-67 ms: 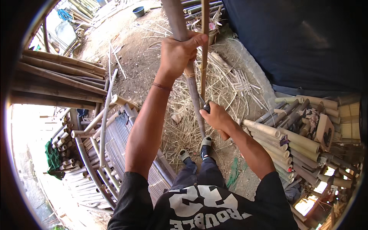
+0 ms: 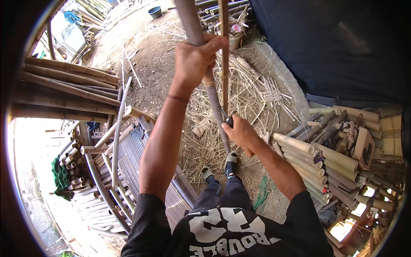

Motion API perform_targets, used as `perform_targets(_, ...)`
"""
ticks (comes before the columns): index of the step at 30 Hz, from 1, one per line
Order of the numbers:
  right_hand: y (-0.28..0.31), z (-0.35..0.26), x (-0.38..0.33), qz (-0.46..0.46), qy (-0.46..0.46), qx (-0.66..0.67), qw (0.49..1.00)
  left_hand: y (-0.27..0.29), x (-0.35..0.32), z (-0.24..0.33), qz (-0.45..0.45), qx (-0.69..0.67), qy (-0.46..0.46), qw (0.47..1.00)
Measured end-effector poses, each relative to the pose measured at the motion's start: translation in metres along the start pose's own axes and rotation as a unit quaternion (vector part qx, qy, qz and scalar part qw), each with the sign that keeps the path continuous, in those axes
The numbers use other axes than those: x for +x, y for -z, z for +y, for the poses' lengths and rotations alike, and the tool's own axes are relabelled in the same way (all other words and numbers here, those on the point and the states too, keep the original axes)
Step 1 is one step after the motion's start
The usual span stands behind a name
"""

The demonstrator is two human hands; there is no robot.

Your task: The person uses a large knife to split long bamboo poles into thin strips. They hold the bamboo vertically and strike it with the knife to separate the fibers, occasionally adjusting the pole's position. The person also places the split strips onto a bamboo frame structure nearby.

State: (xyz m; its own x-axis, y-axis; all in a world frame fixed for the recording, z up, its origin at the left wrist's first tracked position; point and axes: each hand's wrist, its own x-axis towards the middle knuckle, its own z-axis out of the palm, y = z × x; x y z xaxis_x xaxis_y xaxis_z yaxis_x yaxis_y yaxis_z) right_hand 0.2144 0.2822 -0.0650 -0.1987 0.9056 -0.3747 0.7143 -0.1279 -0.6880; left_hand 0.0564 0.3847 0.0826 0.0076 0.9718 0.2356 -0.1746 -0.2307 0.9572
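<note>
My left hand (image 2: 190,64) is closed around a long brown-grey bamboo pole (image 2: 215,100), which stands at a slant with its lower end by my right shoe. A narrow, flat bamboo strip (image 2: 224,88) runs beside the pole, close to my left thumb. Lower down, the fingers of my right hand (image 2: 242,132) wrap a knife (image 2: 230,121). Its thin blade meets the lower part of the strip beside the pole, and a brown handle end shows below the palm. Whether the blade is cutting in cannot be made out.
Pale bamboo shavings (image 2: 205,150) cover the ground around my feet. A slatted bamboo bench (image 2: 135,156) stands at left, below stacked poles (image 2: 68,88). At right lie cut bamboo lengths (image 2: 299,143) beside a black sheet (image 2: 325,55). A dark bucket (image 2: 155,13) sits far off.
Both hands, the upper pole and the strip have shifted slightly left. Each hand keeps its grip.
</note>
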Motion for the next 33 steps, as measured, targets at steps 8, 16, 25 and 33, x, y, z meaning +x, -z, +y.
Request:
perform_targets(8, -0.194, 0.236, 0.074, -0.013, -0.100, -0.062, 0.993, 0.002, 0.021, -0.009, 0.063, 0.025, 0.074, 0.995)
perform_targets(16, -0.191, 0.238, 0.099, -0.081, -0.128, 0.007, 0.988, 0.107, -0.037, -0.179, -0.137, 0.035, 0.112, 0.984)
perform_targets(25, -0.316, 0.197, 0.146, 0.258, -0.208, 0.275, 0.902, 0.016, -0.075, -0.268, 0.070, 0.147, 0.056, 0.985)
perform_targets(33, -0.247, 0.238, 0.094, -0.013, -0.074, 0.053, 0.996, 0.099, -0.083, -0.283, 0.016, -0.068, 0.135, 0.988)
